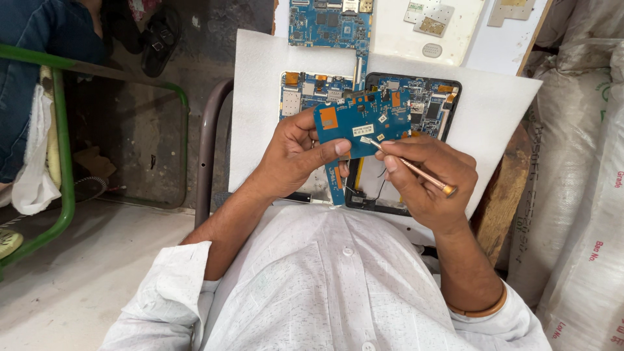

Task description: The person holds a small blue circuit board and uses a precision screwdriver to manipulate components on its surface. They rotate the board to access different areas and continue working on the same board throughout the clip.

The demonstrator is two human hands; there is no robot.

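My left hand [296, 156] grips a blue circuit board [361, 118] by its lower left edge, thumb across its front, holding it tilted above my lap. My right hand [426, 175] holds a thin copper-coloured screwdriver [416, 169] like a pen, its tip touching the board's lower middle near a small white label. Under the hands lies an opened tablet in a black frame [448, 88] with its own blue board showing.
A white foam sheet [260, 78] rests on my lap under the tablet. Another blue board [328, 23] and small metal plates [429, 16] lie on a white surface beyond. Large white sacks [578, 195] stand at right, a green metal frame [62, 149] at left.
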